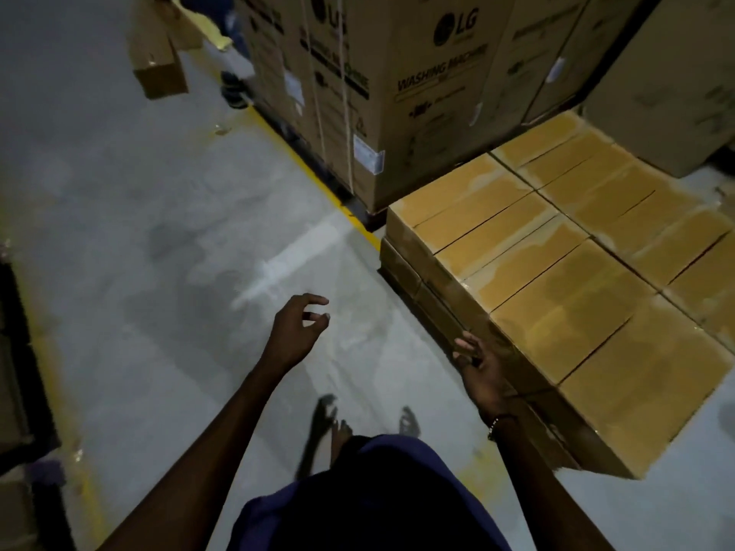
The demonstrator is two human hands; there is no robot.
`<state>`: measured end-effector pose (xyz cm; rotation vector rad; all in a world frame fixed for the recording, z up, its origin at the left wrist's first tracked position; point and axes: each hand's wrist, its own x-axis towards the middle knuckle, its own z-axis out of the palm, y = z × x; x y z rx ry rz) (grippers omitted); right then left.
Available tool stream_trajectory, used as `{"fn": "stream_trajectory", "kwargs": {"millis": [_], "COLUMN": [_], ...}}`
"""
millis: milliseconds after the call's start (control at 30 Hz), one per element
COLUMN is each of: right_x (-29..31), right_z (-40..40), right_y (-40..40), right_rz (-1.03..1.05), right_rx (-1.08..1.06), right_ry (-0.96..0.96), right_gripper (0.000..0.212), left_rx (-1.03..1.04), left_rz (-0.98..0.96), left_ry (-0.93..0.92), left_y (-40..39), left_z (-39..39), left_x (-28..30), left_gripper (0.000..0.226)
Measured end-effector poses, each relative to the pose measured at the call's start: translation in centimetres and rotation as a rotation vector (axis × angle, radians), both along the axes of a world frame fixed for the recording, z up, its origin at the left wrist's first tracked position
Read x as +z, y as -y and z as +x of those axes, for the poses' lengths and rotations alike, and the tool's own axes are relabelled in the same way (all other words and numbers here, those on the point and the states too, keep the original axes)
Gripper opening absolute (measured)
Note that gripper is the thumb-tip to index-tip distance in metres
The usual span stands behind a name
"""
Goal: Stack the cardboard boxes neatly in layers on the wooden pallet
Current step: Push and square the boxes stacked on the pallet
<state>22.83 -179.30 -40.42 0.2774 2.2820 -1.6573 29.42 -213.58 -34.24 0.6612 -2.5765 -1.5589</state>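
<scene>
Left hand: our left hand is hanging out over the grey concrete floor, fingers loosely curled and gripping nothing.
Right hand: our right hand is reaching out just beside the near edge of the stack, fingers spread and relaxed, holding nothing; we cannot tell whether it is touching the cardboard.
Stack: the flat tan taped cardboard boxes are lying edge to edge in an even top layer, with at least one more layer showing beneath at the near side.
Pallet: we are not seeing the wooden pallet itself; the boxes are hiding it, so we are only judging that it is sitting underneath.
Progress: we are judging the job to be well under way, with a full-looking top layer laid and neat; how many layers are left we cannot say.
Next box: a small brown cardboard box is showing at the far left, well apart from the stack.
Surroundings: tall printed washing-machine cartons are standing right behind the stack, along a yellow floor line.
</scene>
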Motion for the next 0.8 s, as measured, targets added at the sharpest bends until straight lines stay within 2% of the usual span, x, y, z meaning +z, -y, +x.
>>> {"fn": "stream_trajectory", "kwargs": {"millis": [200, 400, 567, 667, 800], "right_x": [0.1, -2.9, -9.4, -14.2, -23.3], "right_z": [-3.8, -8.4, -13.3, -16.3, -20.8], "right_y": [6.3, 10.5, 12.7, 13.8, 15.0], "right_rz": [0.127, 0.248, 0.436, 0.562, 0.707], "right_rx": [-0.053, -0.135, -0.156, -0.136, -0.090], "right_ry": [-0.102, -0.097, -0.038, -0.052, -0.180], "right_gripper": [0.040, 0.043, 0.047, 0.058, 0.059], "left_rx": [-0.222, -0.591, -0.873, -0.985, -1.117], "left_rz": [-0.070, -0.160, -0.226, -0.291, -0.491], "left_ry": [0.018, 0.061, 0.046, 0.007, -0.079], "left_y": [6.9, 9.1, 8.8, 7.9, 6.2], "left_z": [-9.1, -21.0, -30.5, -34.8, -40.3], "left_x": [-1.3, -5.7, -13.5, -19.6, -31.2], "left_gripper": [0.019, 0.023, 0.026, 0.028, 0.041]}}
